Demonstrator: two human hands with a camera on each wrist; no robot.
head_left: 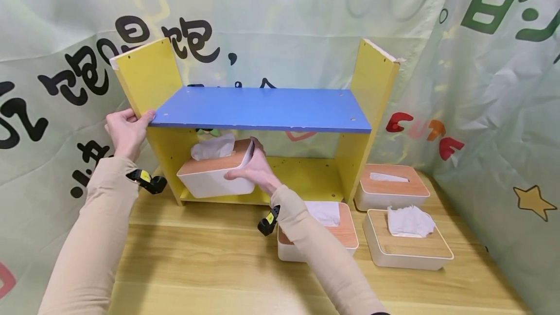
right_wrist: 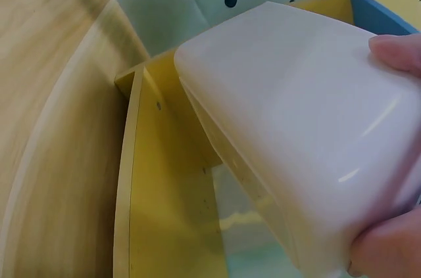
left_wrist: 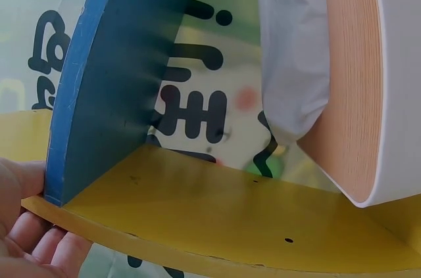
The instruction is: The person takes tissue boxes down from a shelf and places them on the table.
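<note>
My right hand [head_left: 258, 166] grips a white tissue box [head_left: 216, 182] with a wood-grain lid by its right end, thumb on the front. The box is tilted, its left end lower, at the mouth of the lower compartment of a yellow and blue shelf [head_left: 262, 108]. A white tissue [left_wrist: 293, 48] sticks out of its lid. In the right wrist view the box's smooth underside [right_wrist: 283, 87] shows. My left hand [head_left: 127, 132] holds the shelf's left side panel, its thumb at the blue board's front corner and its fingers round the panel's outer side.
Three more tissue boxes stand on the wooden table [head_left: 197, 266]: one box [head_left: 290, 252] under my right forearm, another box [head_left: 391, 186] beside the shelf's right side, and a third box [head_left: 407, 256] in front of that. A printed curtain [head_left: 280, 52] hangs behind.
</note>
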